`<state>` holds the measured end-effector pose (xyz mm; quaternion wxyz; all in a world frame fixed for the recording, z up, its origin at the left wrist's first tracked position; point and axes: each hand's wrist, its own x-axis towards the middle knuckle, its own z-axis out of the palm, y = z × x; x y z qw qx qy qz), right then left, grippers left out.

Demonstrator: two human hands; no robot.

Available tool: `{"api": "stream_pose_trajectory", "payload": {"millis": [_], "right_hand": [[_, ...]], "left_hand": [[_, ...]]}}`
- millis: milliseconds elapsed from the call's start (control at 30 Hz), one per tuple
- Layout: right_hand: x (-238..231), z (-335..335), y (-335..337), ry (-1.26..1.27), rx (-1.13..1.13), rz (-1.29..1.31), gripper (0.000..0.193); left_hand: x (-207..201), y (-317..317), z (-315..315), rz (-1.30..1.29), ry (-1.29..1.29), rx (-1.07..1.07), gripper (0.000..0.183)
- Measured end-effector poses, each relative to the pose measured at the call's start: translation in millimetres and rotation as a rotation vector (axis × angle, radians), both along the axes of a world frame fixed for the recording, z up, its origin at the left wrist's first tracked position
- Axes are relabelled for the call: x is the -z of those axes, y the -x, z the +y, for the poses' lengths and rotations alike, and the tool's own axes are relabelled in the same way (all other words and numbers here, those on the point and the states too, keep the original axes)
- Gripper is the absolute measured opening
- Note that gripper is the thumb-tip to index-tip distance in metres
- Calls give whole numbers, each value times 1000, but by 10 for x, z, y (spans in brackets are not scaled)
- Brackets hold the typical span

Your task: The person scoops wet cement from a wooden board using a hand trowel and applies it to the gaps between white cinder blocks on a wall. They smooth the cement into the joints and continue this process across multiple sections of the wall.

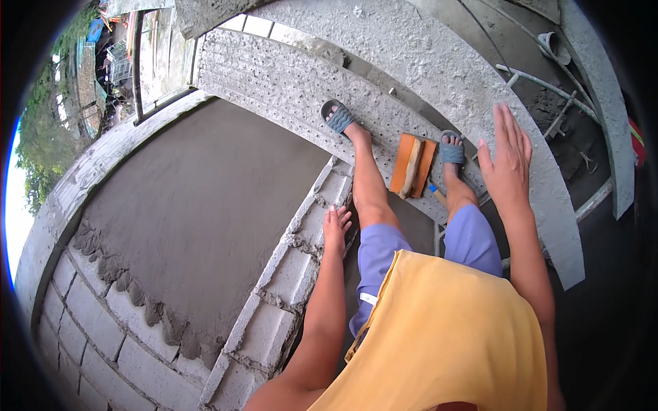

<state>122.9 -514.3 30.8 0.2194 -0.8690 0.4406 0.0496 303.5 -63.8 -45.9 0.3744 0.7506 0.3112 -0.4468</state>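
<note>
Grey block wall (274, 301): left face part-plastered with wet mortar (199, 205), bare blocks below.
Left hand (336, 226): resting on the wall's top edge, fingers loosely spread, holding nothing.
Right hand (507, 161): raised, palm down, fingers splayed wide, empty, over the concrete slab (480, 89).
Orange float (412, 166): lying on the perforated plank (288, 85) between the sandalled feet, near the right hand.

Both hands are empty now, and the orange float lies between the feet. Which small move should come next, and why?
Probably the right hand lowers to the orange float on the perforated plank. That hand hangs open in the air above it, while the left hand rests on the block wall, steadying the person. The plaster beside it stops short of the lower blocks.
</note>
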Motion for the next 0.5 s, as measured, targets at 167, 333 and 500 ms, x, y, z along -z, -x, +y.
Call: {"api": "stream_pose_trajectory", "payload": {"millis": [167,333,500], "right_hand": [[142,-145,-1376,12,-29,12,70],[326,61,-1863,38,-49,240,73],[298,25,-1883,-3,-72,352,76]], "left_hand": [[329,-597,-141,-47,16,-28,63],[333,-1206,-77,-45,50,-87,61],[248,-1608,84,-53,43,-226,56]]}}
